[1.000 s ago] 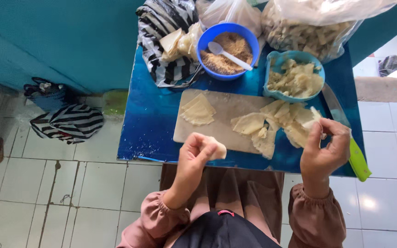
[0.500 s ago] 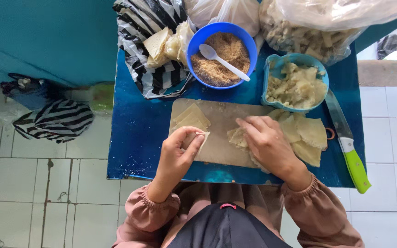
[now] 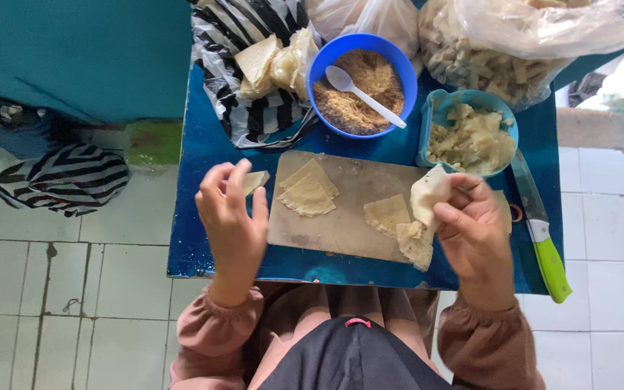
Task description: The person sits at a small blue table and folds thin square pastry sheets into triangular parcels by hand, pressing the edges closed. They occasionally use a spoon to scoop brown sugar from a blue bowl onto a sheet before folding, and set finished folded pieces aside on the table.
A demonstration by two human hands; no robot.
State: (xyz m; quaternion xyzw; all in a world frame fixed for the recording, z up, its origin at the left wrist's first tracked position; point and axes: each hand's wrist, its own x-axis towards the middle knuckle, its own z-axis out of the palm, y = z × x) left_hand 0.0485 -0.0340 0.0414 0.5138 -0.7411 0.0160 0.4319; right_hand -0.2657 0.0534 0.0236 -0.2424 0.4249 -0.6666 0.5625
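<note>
Over the blue desk (image 3: 204, 217), her right hand (image 3: 474, 231) pinches a pale wrapper (image 3: 429, 193) at its eleven o'clock; her left hand (image 3: 232, 217) clasps a smaller piece (image 3: 256, 180).

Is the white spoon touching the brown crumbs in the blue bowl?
Touching. The head view shows the spoon lying on the crumbs inside the blue bowl.

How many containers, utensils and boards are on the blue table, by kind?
Bowls: 2, round blue bowl and teal bowl
Spoons: 1, white spoon
Knives: 1, green-handled knife
Cutting boards: 1, cutting board
Total: 5
</note>
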